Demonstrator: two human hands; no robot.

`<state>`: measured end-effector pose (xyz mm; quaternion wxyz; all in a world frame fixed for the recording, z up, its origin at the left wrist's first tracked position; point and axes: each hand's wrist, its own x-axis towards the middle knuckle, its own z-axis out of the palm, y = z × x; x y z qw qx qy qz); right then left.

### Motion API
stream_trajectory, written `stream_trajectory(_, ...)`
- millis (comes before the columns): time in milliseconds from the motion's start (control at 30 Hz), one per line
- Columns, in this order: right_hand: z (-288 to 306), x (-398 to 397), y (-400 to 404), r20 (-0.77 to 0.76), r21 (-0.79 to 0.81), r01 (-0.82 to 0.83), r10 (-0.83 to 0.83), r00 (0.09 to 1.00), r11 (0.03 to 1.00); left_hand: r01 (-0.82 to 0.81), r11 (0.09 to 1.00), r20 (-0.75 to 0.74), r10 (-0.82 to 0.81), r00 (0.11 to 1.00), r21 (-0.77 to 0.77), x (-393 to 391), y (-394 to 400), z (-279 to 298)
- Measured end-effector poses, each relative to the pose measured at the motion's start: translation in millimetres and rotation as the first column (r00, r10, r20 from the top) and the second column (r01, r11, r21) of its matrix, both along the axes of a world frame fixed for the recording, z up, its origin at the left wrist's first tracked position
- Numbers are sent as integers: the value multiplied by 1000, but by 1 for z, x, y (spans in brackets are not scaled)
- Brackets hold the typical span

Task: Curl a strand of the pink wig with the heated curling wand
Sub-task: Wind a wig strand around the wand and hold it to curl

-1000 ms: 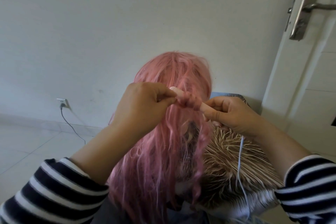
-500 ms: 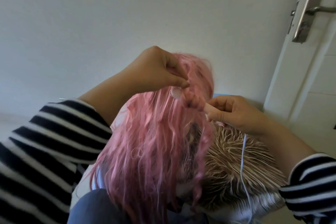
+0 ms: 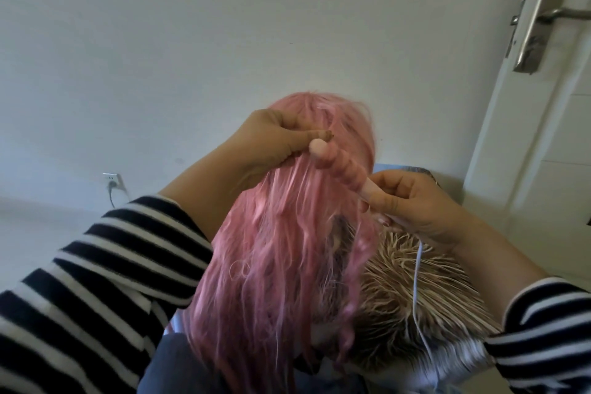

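Pink wig (image 3: 287,249) hanging in front, one strand (image 3: 340,166) coiled in tight turns along curling wand (image 3: 332,163). Right hand (image 3: 415,211) closed around wand's handle, keeping barrel slanted up-left. Left hand (image 3: 271,144) pinched shut on strand's end by wand's rounded tip, probably to keep coils taut against heat. Pale cord (image 3: 415,291) dangling below.

Two hands (image 3: 275,141) (image 3: 412,205), one pink wig (image 3: 281,249), one curling wand (image 3: 335,166), one wall socket (image 3: 112,182), one door handle (image 3: 540,22).
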<state>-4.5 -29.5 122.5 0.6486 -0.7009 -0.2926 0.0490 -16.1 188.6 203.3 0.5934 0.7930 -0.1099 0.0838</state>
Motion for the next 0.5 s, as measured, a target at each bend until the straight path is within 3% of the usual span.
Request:
stream_trajectory(300, -2, -5, 5, -74, 117, -23, 32, 997, 993, -209, 975, 289, 223, 931, -80, -16, -14, -26)
stream_trajectory(500, -1, -6, 5, -83, 133, -17, 28, 996, 991, -242, 969, 351, 246, 904, -54, -28, -22, -44)
